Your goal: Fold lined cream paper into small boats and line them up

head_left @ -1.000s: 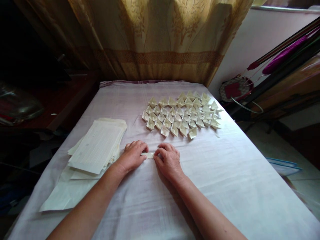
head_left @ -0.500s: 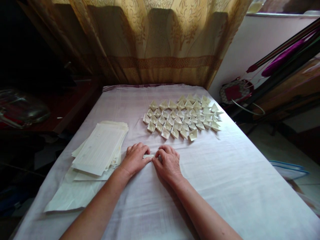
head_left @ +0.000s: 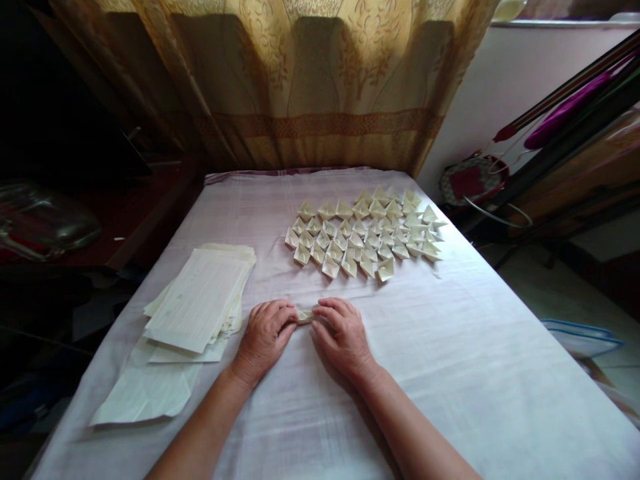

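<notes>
My left hand (head_left: 263, 333) and my right hand (head_left: 343, 333) meet at the middle of the table, fingers curled and pinching a small folded piece of cream paper (head_left: 305, 316) between them. Only a sliver of that paper shows between the fingertips. Beyond the hands lie several small folded paper boats (head_left: 363, 232), set out in rows on the white tablecloth (head_left: 450, 347). Left of my left hand sits a stack of lined paper sheets (head_left: 197, 300), with larger loose sheets (head_left: 143, 393) under it.
A gold patterned curtain (head_left: 320, 80) hangs behind the table's far edge. Dark furniture (head_left: 75, 200) stands to the left. On the right are long rods and a purple object (head_left: 570, 110), a round red item (head_left: 473, 180) and a blue-edged thing (head_left: 583, 333) on the floor.
The piece of paper between my fingers has become narrower and more bunched. Both hands have drawn slightly closer together and toward me.
</notes>
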Demonstrator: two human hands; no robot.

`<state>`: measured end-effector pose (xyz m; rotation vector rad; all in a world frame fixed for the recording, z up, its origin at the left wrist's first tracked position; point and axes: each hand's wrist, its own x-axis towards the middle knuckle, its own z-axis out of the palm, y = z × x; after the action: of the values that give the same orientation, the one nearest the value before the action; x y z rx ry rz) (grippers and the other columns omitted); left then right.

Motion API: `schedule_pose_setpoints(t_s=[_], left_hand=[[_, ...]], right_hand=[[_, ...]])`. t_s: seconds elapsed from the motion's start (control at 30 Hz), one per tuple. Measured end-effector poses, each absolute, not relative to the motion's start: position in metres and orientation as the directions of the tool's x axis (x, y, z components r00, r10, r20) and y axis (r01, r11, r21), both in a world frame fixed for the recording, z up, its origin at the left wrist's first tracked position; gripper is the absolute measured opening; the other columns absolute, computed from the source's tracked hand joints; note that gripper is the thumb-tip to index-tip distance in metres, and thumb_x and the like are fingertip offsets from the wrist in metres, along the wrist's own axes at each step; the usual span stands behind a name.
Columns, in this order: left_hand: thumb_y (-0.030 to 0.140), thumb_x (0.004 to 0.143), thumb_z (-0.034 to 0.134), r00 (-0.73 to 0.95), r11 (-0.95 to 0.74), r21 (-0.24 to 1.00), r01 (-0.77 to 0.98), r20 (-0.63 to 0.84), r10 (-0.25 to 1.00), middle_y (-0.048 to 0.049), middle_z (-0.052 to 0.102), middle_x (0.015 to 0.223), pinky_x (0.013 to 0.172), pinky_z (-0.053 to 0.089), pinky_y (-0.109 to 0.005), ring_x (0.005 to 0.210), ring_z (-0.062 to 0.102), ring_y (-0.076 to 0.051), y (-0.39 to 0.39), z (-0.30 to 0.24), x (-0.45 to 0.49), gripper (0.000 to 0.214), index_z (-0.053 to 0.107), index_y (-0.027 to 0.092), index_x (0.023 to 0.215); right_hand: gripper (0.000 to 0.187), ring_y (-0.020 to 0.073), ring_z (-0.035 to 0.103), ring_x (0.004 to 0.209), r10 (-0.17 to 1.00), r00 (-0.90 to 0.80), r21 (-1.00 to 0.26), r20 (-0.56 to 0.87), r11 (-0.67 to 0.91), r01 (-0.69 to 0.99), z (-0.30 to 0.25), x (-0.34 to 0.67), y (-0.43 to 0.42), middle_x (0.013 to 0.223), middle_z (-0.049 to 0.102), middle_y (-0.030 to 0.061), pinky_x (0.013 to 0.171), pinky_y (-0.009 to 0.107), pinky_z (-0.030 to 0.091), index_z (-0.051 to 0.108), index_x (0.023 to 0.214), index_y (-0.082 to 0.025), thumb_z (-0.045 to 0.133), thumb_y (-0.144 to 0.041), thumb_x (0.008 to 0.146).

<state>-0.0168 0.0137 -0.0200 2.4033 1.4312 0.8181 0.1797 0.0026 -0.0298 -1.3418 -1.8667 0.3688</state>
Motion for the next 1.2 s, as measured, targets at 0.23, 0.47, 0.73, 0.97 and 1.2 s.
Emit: schedule_pose_setpoints(t_s=[0.23, 0.47, 0.73, 0.97, 1.2], left_hand=[[0.010, 0.085, 0.061, 0.411, -0.548, 0.417, 0.725, 0.376, 0.830, -0.0042, 0.068, 0.110, 0.088, 0.046, -0.037, 0.101, 0.061, -0.021, 0.005, -0.015, -0.017, 0.012, 0.062, 0.022, 0.088], [0.011, 0.089, 0.060, 0.455, -0.600, 0.392, 0.697, 0.405, 0.793, -0.0048, 0.066, 0.118, 0.092, 0.047, -0.038, 0.107, 0.059, -0.021, 0.006, -0.018, -0.018, 0.012, 0.064, 0.022, 0.089], [0.025, 0.091, 0.062, 0.476, -0.609, 0.288, 0.739, 0.417, 0.774, -0.0074, 0.066, 0.122, 0.096, 0.046, -0.044, 0.113, 0.058, -0.025, -0.002, -0.014, -0.011, 0.013, 0.072, 0.026, 0.100], [0.028, 0.094, 0.059, 0.490, -0.636, 0.280, 0.719, 0.445, 0.749, -0.0084, 0.062, 0.129, 0.099, 0.046, -0.046, 0.121, 0.054, -0.026, -0.003, -0.015, -0.013, 0.016, 0.074, 0.028, 0.097], [0.023, 0.091, 0.061, 0.500, -0.629, 0.280, 0.725, 0.414, 0.761, -0.0086, 0.060, 0.132, 0.101, 0.045, -0.047, 0.125, 0.052, -0.027, -0.004, -0.016, -0.016, 0.011, 0.072, 0.025, 0.092]], right_hand=[[0.010, 0.0200, 0.063, 0.090, 0.911, -0.127, -0.662, 0.393, 0.376, 0.649, -0.024, 0.180, -0.002, 0.094, 0.072, 0.0058, 0.084, 0.033, 0.044, 0.067, 0.086, -0.021, 0.057, -0.020, 0.087], [0.015, 0.0164, 0.065, 0.081, 0.954, -0.294, -0.578, 0.053, 0.270, 0.770, 0.005, 0.179, 0.011, 0.086, 0.073, 0.0032, 0.072, 0.024, 0.041, 0.074, 0.090, -0.022, 0.060, -0.022, 0.086], [0.023, 0.0162, 0.065, 0.070, 0.930, -0.317, -0.421, -0.186, 0.216, 0.881, 0.029, 0.172, 0.021, 0.077, 0.076, 0.0017, 0.059, 0.025, 0.032, 0.078, 0.082, -0.027, 0.056, -0.025, 0.086], [0.016, 0.0171, 0.067, 0.071, 0.899, -0.366, -0.368, -0.240, 0.264, 0.891, 0.034, 0.170, 0.034, 0.076, 0.076, 0.0009, 0.056, 0.026, 0.029, 0.078, 0.081, -0.028, 0.063, -0.025, 0.082], [0.015, 0.0172, 0.066, 0.069, 0.919, -0.309, -0.346, -0.245, 0.215, 0.913, 0.029, 0.169, 0.033, 0.076, 0.076, 0.0026, 0.055, 0.026, 0.027, 0.077, 0.080, -0.026, 0.063, -0.026, 0.080]])
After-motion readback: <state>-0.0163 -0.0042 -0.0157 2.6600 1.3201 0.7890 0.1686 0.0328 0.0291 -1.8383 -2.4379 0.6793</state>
